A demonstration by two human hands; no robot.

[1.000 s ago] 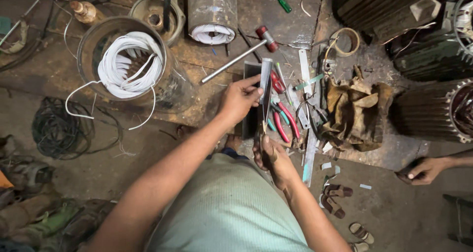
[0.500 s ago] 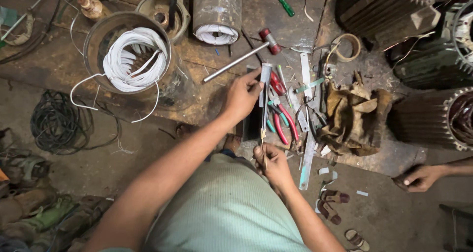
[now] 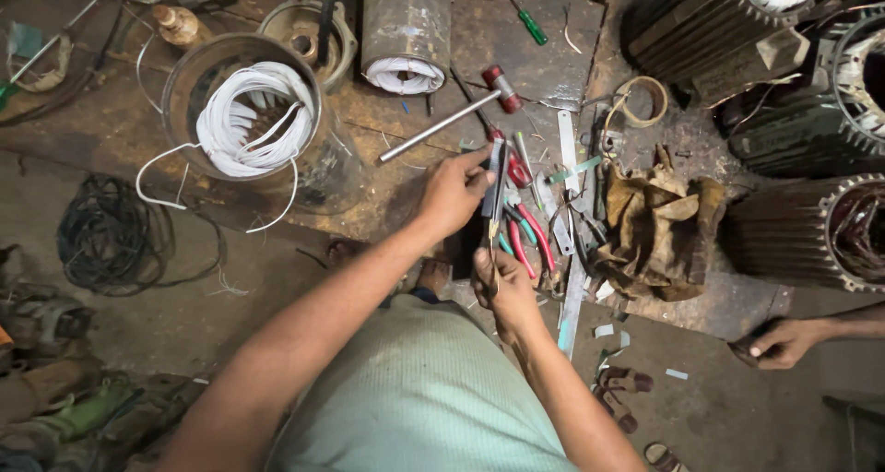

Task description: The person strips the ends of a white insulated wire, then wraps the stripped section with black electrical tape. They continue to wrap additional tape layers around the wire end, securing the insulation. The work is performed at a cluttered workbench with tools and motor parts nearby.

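Observation:
My left hand [image 3: 454, 194] grips the far end of a thin flat strip [image 3: 496, 195], pinching it between thumb and fingers. Closer to my body, my right hand [image 3: 502, 286] is closed on the near end of the same strip, which runs upright between both hands. Just right of the hands lie red-handled pliers [image 3: 527, 232] and green-handled pliers [image 3: 505, 243] on the dirty wooden board [image 3: 387, 122].
A metal housing with a white wire coil [image 3: 249, 117] stands at the left, a hammer [image 3: 442, 122] lies above my hands, a crumpled brown rag [image 3: 659, 218] and finned motor housings [image 3: 802, 232] are to the right. Another person's hand [image 3: 784, 343] rests at lower right. Black cable [image 3: 115, 237] lies left.
My hands hold the strip much as before, with the left hand shifted slightly along its far end. The other person's hand at right stays about where it was.

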